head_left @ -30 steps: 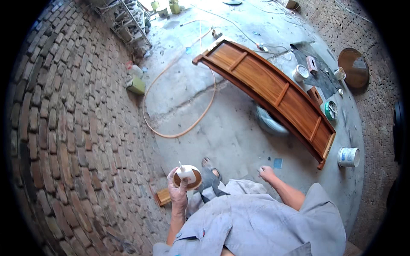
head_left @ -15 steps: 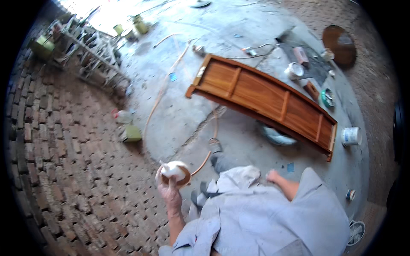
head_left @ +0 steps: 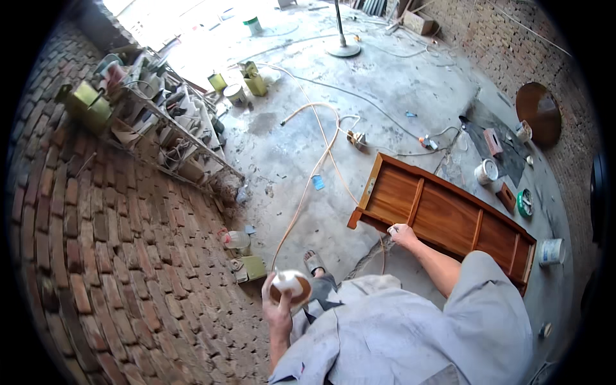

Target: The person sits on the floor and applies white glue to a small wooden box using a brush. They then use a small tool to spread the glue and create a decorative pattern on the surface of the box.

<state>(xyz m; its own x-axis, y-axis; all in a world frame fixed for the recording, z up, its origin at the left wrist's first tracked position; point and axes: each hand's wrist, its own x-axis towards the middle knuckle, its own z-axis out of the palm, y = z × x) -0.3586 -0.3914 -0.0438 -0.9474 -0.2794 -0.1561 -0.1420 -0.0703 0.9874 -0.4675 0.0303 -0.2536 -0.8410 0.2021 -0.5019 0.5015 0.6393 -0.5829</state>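
Note:
My left hand (head_left: 277,316) is closed around a rounded white pot (head_left: 287,280) with brown stains and a small knob or spout on top. An orange hose (head_left: 296,215) runs across the floor to beside this pot; the join is hidden. My right hand (head_left: 402,235) is stretched forward with curled fingers, over the near long edge of a reddish-brown wooden panel (head_left: 443,207). Whether the fingers grip that edge or a small item is too small to tell. Crossbars divide the framed panel, which lies tilted in front of me.
At the left, a cluttered rack (head_left: 176,122) stands by the brick surface (head_left: 96,256). A green can (head_left: 251,267) and a plastic bottle (head_left: 236,240) sit near my left hand. White buckets (head_left: 552,251) are on the right; a stand (head_left: 342,46) rises far ahead. Cables cross the concrete.
My right hand has reached forward from beside my body to the panel's near edge. The view has shifted, showing more floor ahead. My left hand still holds the pot.

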